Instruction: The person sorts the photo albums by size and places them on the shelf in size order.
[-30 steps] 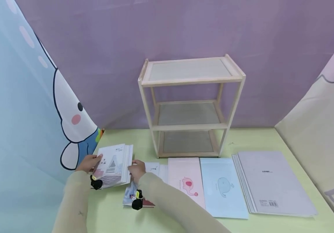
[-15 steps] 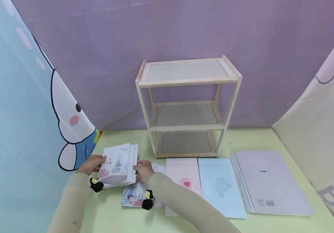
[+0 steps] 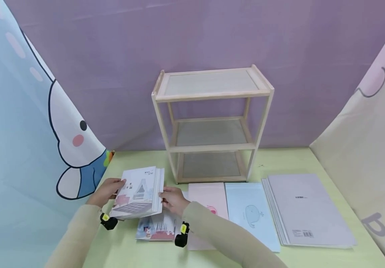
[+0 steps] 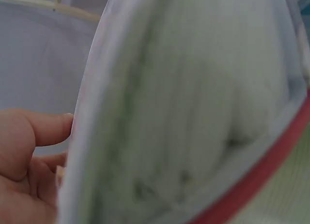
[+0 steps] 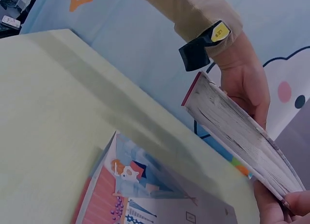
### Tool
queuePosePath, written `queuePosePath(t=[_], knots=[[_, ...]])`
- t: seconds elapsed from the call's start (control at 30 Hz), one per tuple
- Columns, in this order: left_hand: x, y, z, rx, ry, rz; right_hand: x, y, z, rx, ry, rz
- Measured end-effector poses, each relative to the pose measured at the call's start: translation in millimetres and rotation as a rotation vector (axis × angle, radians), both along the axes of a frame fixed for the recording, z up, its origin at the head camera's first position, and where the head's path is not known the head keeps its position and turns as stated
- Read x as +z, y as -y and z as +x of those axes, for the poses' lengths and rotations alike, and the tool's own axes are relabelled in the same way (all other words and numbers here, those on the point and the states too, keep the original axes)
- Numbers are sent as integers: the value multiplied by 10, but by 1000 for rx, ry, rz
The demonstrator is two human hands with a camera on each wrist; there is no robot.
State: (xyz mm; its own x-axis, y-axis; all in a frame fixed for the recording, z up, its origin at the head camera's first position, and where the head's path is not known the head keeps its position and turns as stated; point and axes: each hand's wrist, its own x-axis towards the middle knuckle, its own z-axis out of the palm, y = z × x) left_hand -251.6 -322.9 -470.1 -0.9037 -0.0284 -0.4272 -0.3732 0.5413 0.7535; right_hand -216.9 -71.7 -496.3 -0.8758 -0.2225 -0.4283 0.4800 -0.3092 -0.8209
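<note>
Both hands hold a small stack of white notebooks (image 3: 138,191) with a building printed on the top cover, tilted and raised off the table. My left hand (image 3: 106,191) grips the stack's left edge, thumb on the cover. At the right edge, my right hand (image 3: 175,201) pinches the stack between thumb and fingers. The right wrist view shows its page edges (image 5: 237,129) between the two hands. Below and to the right lies another illustrated book (image 3: 155,227), partly hidden by the stack and right arm. Pages (image 4: 193,88) fill most of the left wrist view, blurred.
Behind stands a wooden three-tier shelf (image 3: 212,148). In front of it lie a pink notebook (image 3: 209,195), partly covered by my right arm, and a blue notebook (image 3: 252,216). A stack of larger grey-lilac notebooks (image 3: 309,208) lies to the right. Fabric walls enclose the table (image 3: 283,160).
Both hands have carried the notebook stack a little to the right, nearer the illustrated book below it. The head view has shifted slightly. Both grips stay the same.
</note>
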Motion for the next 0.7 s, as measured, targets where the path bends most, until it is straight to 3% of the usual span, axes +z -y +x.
queuePosePath(t=[0.37, 0.7], knots=[[161, -126, 11, -39, -43, 1, 180, -126, 241, -14, -56, -34], [243, -326, 96, -21, -50, 34, 280, -378, 334, -9, -52, -53]])
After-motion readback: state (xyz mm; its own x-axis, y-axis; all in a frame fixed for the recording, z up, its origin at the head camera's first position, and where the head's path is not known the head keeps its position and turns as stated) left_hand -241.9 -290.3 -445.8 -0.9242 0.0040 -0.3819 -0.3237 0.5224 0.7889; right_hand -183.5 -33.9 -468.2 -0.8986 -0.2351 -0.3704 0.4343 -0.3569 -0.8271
